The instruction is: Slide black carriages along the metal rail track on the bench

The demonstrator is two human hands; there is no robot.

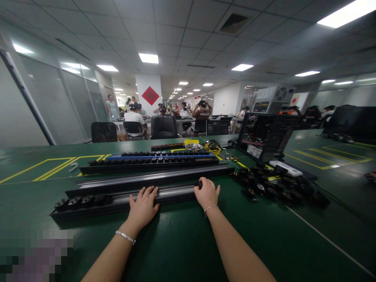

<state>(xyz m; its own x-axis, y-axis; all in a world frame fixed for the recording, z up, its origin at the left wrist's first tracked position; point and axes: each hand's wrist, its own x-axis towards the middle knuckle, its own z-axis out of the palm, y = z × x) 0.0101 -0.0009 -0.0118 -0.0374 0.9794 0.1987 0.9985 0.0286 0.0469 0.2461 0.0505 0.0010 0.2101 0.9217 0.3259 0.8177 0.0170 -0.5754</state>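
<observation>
A long black rail (176,190) with a shiny grey inner face lies on the green table in front of me. Several small black parts with silvery tops (87,201) sit in a row in its left end. My left hand (144,206) rests with spread fingers on the rail's middle. At the rail's right end, my right hand (206,192) is closed, thumb and fingers pinching a small black part (200,184) whose kind I cannot make out. Behind lies a second black rail (152,176), with no parts visible in it.
Farther back are a rail filled with black parts (147,166), a blue strip (176,157) and a metal dish (194,147). On the right, a loose heap of black parts (282,188) lies before an opened computer case (258,135). People sit at tables beyond.
</observation>
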